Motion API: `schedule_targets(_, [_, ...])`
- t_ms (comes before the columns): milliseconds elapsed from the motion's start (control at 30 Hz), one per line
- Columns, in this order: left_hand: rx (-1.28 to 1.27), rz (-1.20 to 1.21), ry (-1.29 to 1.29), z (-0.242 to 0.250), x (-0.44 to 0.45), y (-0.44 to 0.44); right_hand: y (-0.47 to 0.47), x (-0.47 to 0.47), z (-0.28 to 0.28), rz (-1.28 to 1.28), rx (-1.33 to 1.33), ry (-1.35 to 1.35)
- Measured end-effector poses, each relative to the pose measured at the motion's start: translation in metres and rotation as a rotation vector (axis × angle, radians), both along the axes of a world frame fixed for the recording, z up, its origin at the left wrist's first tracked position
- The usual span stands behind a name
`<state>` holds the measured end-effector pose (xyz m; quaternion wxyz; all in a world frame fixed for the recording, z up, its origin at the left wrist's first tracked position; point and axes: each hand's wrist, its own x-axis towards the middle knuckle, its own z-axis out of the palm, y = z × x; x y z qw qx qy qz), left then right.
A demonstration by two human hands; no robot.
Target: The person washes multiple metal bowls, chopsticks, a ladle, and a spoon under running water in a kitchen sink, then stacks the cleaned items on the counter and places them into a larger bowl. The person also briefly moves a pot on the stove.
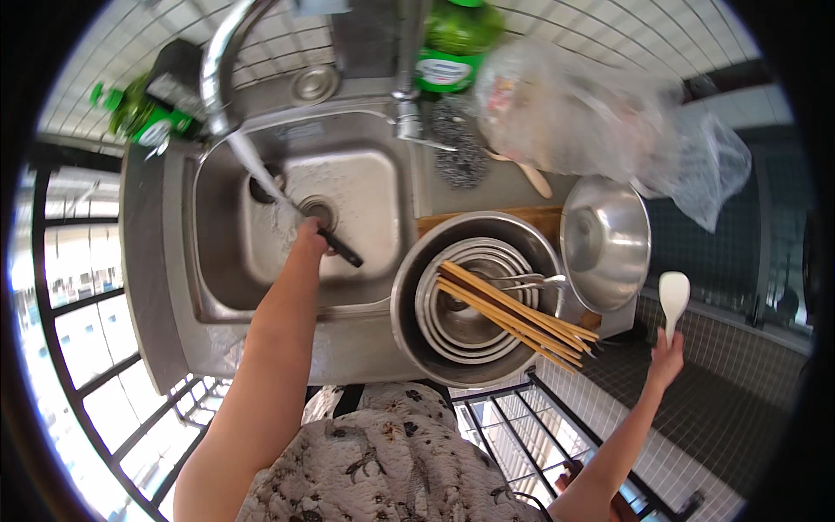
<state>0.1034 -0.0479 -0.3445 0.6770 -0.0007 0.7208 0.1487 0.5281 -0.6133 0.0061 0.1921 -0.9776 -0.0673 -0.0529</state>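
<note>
My left hand point(313, 236) grips a utensil by its black handle point(342, 249) over the steel sink point(385, 202). Running water from the chrome faucet point(215, 78) strikes the utensil's far end, so its shape is hard to make out. Out to the right, away from the counter, my right hand point(667, 359) holds a white rice paddle point(674, 293) by its handle, blade up. Between my hands stands a large steel basin point(408, 339) with nested steel bowls point(430, 326) inside. Several wooden chopsticks point(515, 313) and metal cutlery point(528, 280) lie across the bowls.
A steel bowl point(603, 241) leans tilted beside the basin, near a wooden board point(541, 215). Behind sit a steel-wool scrubber point(456, 147), a wooden utensil point(535, 179), a plastic bag point(567, 111) and green detergent bottles point(456, 46) point(147, 114). A black metal railing point(85, 307) borders the left.
</note>
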Motion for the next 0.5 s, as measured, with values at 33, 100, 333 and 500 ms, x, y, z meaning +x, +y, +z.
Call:
schedule_targets(33, [-0.004,-0.017,-0.042,0.002,0.001,-0.003,0.017,-0.020,0.021,0.084,0.007,-0.070])
schedule_targets(100, [0.052,-0.115,-0.240,0.021,0.001,0.005,0.067,-0.062,0.061,0.193,0.010,-0.066])
schedule_targets(333, [0.545,-0.017,-0.237,0.158,0.023,-0.009,0.281,-0.225,0.105,0.927,-0.020,0.302])
schedule_targets(500, [0.831,0.059,-0.614,0.225,0.006,-0.026,0.443,-0.286,0.035,1.398,-0.279,0.195])
